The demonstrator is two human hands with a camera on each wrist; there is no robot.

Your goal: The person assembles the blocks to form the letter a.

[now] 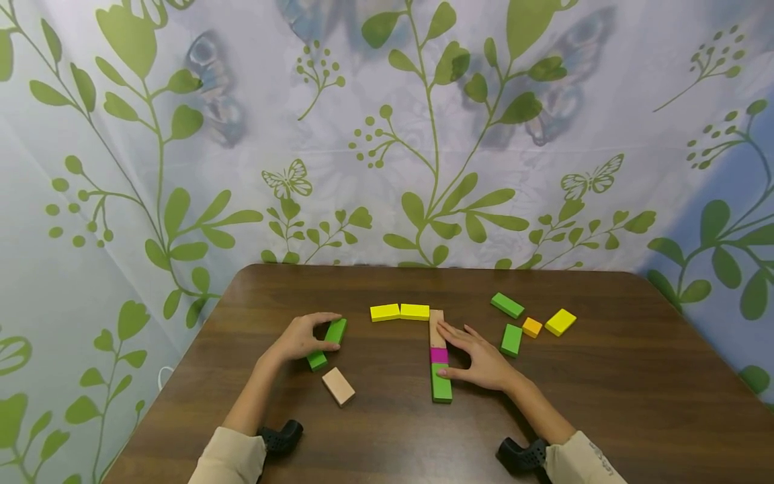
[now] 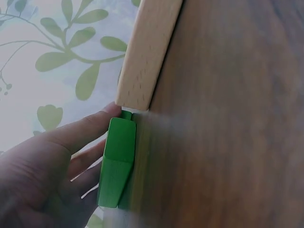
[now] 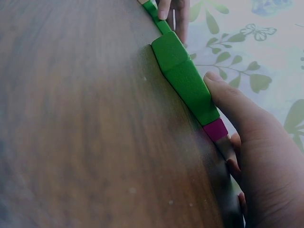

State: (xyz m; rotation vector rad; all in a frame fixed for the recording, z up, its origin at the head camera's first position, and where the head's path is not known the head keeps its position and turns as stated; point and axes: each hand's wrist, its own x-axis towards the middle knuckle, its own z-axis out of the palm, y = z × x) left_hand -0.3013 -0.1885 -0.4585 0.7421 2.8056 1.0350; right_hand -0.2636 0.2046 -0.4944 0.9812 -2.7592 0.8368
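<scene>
In the head view my left hand (image 1: pixel 300 336) has its thumb and index finger at opposite ends of a green block (image 1: pixel 336 331) and pinches it. Another green block (image 1: pixel 317 361) lies partly under that hand, with a plain wooden block (image 1: pixel 338 386) in front of it. My right hand (image 1: pixel 484 359) lies along a straight row: a wooden block (image 1: pixel 437 331), a magenta block (image 1: pixel 439 355) and a green block (image 1: pixel 441 384). Its extended fingers touch the wooden block, and its thumb rests at the green one, also seen in the right wrist view.
Two yellow blocks (image 1: pixel 385 312) lie end to end left of the row's far end. On the right are two green blocks (image 1: pixel 507 305), a small orange block (image 1: pixel 532 327) and a yellow block (image 1: pixel 560 323). A patterned curtain (image 1: pixel 375 148) hangs behind the brown table (image 1: pixel 387 437).
</scene>
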